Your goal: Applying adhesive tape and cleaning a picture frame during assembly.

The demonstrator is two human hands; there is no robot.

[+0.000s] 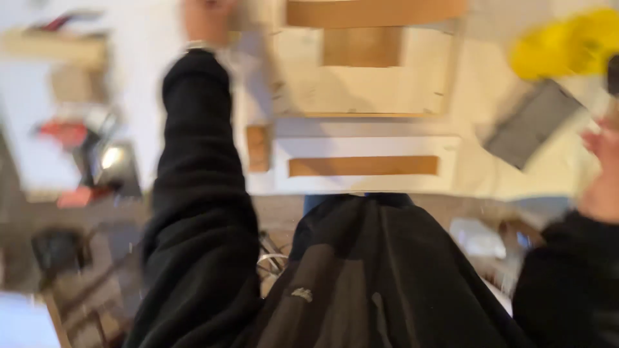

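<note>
Grip of the left hand (205,19) cannot be told — it is blurred and cut by the top edge at 11 o'clock, reaching to the left corner of a pale wooden frame (361,84), which lies on the white bench (477,174) at 12 o'clock. At 3 o'clock the right hand (603,174) hangs off the bench's right side; its fingers run out of view, so open or closed is not clear. Just beside it, toward 2 o'clock, a grey flat pad (532,122) lies tilted under a yellow cloth (570,42). A white board with a brown slot (364,165) fills the near edge, with a small wooden block (257,148) to its left. Open bench shows only right of the frame. Red tools (71,138) crowd the floor at 9 o'clock.
</note>
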